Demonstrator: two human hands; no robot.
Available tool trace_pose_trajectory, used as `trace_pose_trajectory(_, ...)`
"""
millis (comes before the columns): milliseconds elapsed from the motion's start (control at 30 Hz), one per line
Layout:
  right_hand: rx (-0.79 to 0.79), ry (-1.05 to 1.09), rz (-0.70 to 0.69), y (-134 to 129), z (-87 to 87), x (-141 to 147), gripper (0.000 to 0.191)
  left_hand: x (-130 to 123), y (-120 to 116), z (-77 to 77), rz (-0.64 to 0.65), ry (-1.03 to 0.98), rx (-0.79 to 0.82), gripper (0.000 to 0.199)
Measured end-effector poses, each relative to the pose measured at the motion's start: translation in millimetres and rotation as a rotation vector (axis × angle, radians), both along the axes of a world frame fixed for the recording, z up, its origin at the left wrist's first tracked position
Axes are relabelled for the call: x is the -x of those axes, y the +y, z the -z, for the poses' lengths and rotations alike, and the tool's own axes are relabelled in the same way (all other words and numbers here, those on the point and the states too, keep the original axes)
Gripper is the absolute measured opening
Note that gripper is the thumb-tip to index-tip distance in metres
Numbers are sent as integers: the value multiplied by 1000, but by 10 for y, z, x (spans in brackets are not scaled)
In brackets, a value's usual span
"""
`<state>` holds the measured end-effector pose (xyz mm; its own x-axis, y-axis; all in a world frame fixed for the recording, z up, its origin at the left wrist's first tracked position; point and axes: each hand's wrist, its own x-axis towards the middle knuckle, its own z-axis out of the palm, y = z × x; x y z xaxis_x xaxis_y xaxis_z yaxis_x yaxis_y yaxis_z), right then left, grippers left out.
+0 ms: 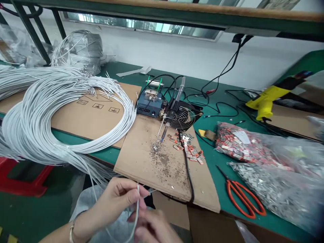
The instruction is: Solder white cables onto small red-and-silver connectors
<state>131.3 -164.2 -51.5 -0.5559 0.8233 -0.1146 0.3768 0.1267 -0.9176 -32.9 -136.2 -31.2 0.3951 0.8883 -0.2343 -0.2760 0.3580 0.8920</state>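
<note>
My left hand (pixel 121 195) pinches a thin white cable (pixel 137 211) between thumb and fingers, close to its upper tip, just off the front edge of the cardboard. Below it, the cable bends down and back to the left. My right hand (pixel 155 224) is slightly blurred, with its fingers curled at the lower stretch of the same cable. A large coil of white cables (pixel 40 104) lies to the left. Ahead on the cardboard (pixel 136 158), a soldering iron (pixel 165 131) points down beside a thin metal tube (pixel 161 128), above dark specks and solder bits.
Behind the iron stand a blue solder feeder (pixel 149 104) and a black fan (pixel 186 116). Small metal connectors with orange parts (pixel 193 152) lie right of it. Farther right are orange-handled scissors (pixel 243 199), bags of metal parts (pixel 273 185) and a yellow glue gun (pixel 268 99). A black cord (pixel 187 172) crosses the cardboard.
</note>
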Motion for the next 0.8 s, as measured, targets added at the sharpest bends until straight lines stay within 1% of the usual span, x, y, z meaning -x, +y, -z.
trace_pose_trajectory(33,15,47,61,16,-38,-66,31,-30,-12,17,26,-71,74,35)
trace_pose_trajectory(67,24,81,163,37,-87,-128,30,-51,-29,34,57,-115,128,35)
trace_pose_trajectory(100,10,96,262,61,-144,-179,27,-64,-48,51,89,-136,161,35)
trace_pose_trajectory(133,-7,110,328,85,-203,-214,23,-71,-66,64,123,-137,176,36)
trace_pose_trajectory(167,-18,124,348,108,-259,-230,18,-73,-83,73,153,-127,182,36)
trace_pose_trajectory(233,-10,157,289,145,-346,-216,13,-67,-106,77,206,-83,167,38)
trace_pose_trajectory(300,22,201,226,167,-382,-164,8,-54,-118,66,235,-21,128,39)
trace_pose_trajectory(333,36,226,224,173,-380,-134,6,-47,-122,58,241,9,99,39)
trace_pose_trajectory(400,74,302,259,178,-349,-81,10,-36,-126,34,227,80,25,34)
trace_pose_trajectory(467,152,425,288,187,-312,-48,16,-35,-132,3,193,138,-43,28)
trace_pose_trajectory(533,259,598,300,212,-300,-50,21,-42,-140,-26,165,149,-50,26)
trace_pose_trajectory(567,299,704,326,231,-306,-68,23,-47,-144,-36,166,126,-25,27)
trace_pose_trajectory(600,303,811,380,252,-319,-97,26,-49,-147,-41,175,90,11,29)
trace_pose_trajectory(633,274,902,461,271,-336,-133,27,-49,-148,-38,179,47,49,31)
trace_pose_trajectory(667,206,953,552,286,-353,-172,28,-46,-146,-27,175,2,82,32)
trace_pose_trajectory(700,121,947,628,293,-366,-207,27,-40,-142,-11,159,-41,105,33)
trace_pose_trajectory(733,63,871,646,291,-373,-233,24,-33,-136,8,132,-77,119,32)
trace_pose_trajectory(800,16,630,570,264,-371,-244,16,-21,-121,43,81,-126,121,29)
